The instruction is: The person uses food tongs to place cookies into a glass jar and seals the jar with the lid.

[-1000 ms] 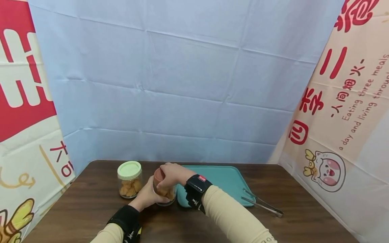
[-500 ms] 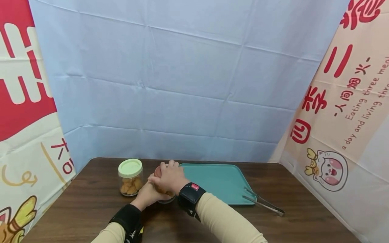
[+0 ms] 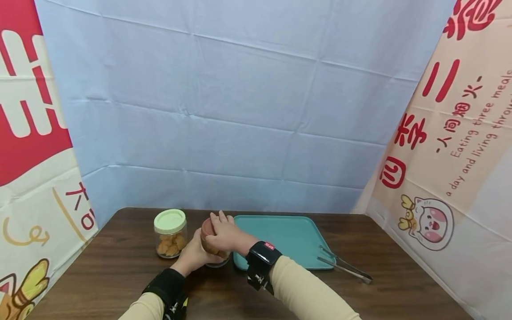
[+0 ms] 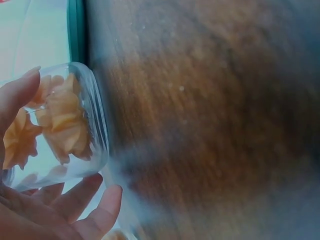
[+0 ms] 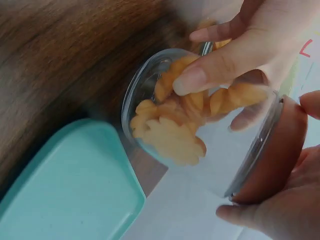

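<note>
A clear jar (image 5: 167, 132) of cookies with a reddish-brown lid (image 5: 275, 152) stands on the table left of the teal tray. My left hand (image 3: 195, 254) grips the jar's side, its thumb across the clear wall in the right wrist view. Over the top, my right hand (image 3: 228, 234) holds the lid by its rim, with fingers on opposite sides. The lid sits on the jar's mouth; whether it is loose I cannot tell. Flower-shaped cookies (image 4: 65, 120) show through the wall in the left wrist view.
Left of the hands stands another cookie jar (image 3: 170, 240) with a pale green lid (image 3: 170, 220). The teal tray (image 3: 280, 238) lies to the right, with metal tongs (image 3: 352, 270) resting over its right edge. A blue cloth (image 3: 240, 111) hangs behind the table.
My right hand turned left over the lid, then swung back to the right with its fingers repositioned on it. My left hand has kept its grip on the jar.
</note>
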The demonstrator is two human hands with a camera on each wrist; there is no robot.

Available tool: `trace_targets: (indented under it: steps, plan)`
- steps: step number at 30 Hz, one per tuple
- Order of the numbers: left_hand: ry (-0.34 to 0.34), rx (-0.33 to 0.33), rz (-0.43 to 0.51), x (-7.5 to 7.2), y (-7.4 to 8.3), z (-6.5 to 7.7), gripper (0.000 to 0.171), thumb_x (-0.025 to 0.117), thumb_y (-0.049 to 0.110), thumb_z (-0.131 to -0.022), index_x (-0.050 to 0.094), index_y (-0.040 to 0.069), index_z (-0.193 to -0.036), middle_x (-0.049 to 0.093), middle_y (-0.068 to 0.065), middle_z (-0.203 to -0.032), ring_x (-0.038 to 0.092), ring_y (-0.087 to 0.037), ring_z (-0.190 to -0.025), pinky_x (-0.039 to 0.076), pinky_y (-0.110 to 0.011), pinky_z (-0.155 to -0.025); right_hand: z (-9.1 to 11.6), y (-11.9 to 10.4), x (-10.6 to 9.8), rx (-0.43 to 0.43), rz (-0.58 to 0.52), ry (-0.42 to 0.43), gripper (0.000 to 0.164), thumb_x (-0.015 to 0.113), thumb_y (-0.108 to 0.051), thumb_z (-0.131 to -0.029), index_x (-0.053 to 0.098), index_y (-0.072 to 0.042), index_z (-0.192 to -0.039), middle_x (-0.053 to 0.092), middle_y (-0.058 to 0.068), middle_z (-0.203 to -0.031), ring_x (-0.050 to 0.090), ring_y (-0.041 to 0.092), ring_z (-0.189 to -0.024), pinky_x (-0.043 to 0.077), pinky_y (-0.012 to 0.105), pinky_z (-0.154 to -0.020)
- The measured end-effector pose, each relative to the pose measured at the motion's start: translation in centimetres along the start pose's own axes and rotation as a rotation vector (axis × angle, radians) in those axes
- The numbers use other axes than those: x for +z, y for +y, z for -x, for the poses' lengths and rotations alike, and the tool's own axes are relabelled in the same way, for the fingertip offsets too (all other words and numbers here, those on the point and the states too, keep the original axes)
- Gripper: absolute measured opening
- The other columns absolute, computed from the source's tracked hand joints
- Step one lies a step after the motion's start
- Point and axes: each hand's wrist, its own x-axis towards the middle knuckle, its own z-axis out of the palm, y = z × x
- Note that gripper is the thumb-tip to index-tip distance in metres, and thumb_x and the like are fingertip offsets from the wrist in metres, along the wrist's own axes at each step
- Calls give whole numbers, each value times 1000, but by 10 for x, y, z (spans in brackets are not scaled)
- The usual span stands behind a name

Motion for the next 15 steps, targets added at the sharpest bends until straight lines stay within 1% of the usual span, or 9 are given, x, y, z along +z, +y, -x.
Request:
trace_targets:
  steps: [3, 5, 8, 9, 11, 13, 15]
  plan:
    - [20, -17, -21, 0, -1, 1, 105, 88, 13, -69, 20, -9, -147, 36, -29, -142, 47, -44, -122, 42, -56, -96, 1, 1, 0, -14, 38, 14, 68, 52, -36, -99, 25, -9, -155, 24, 18, -157, 22, 35, -143, 33, 47, -109]
    - [29, -29, -40, 1, -1, 2, 106, 89, 14, -69, 20, -9, -146, 39, -29, -140, 48, -45, -121, 43, -57, -95, 1, 0, 1, -17, 89, 45, 68, 54, -40, -99, 28, -10, -154, 32, 19, -152, 29, 36, -140, 36, 47, -107]
    - [25, -17, -36, 1, -1, 3, 104, 88, 13, -70, 21, -9, -146, 35, -30, -142, 47, -45, -121, 42, -57, -96, -1, -1, 6, -12, 201, 139, 69, 54, -51, -96, 38, -10, -150, 44, 20, -139, 43, 35, -127, 42, 45, -100]
    - [24, -3, -39, 1, 0, 3, 102, 88, 13, -70, 23, -9, -146, 34, -30, -143, 47, -44, -121, 42, -57, -96, -2, -1, 9, -4, 236, 178, 70, 52, -56, -95, 41, -10, -148, 48, 19, -134, 46, 34, -122, 44, 44, -96]
    - [20, 28, -42, 1, -1, 1, 97, 87, 13, -70, 29, -8, -145, 34, -29, -143, 48, -42, -121, 42, -55, -97, -5, 0, 15, 19, 280, 242, 74, 47, -63, -94, 46, -9, -145, 50, 19, -128, 48, 33, -116, 45, 45, -93]
    - [21, 46, -57, 1, -1, 0, 95, 87, 15, -71, 32, -8, -145, 36, -28, -144, 48, -40, -122, 43, -54, -97, -8, 1, 21, 37, 251, 279, 76, 45, -65, -94, 46, -7, -144, 47, 21, -132, 46, 35, -119, 44, 49, -94]
    - [17, 60, -60, 2, 0, 0, 96, 87, 16, -71, 32, -8, -145, 37, -28, -144, 48, -40, -124, 43, -53, -97, -9, 2, 24, 47, 174, 274, 76, 43, -62, -96, 40, -5, -147, 38, 22, -144, 38, 39, -130, 38, 56, -100]
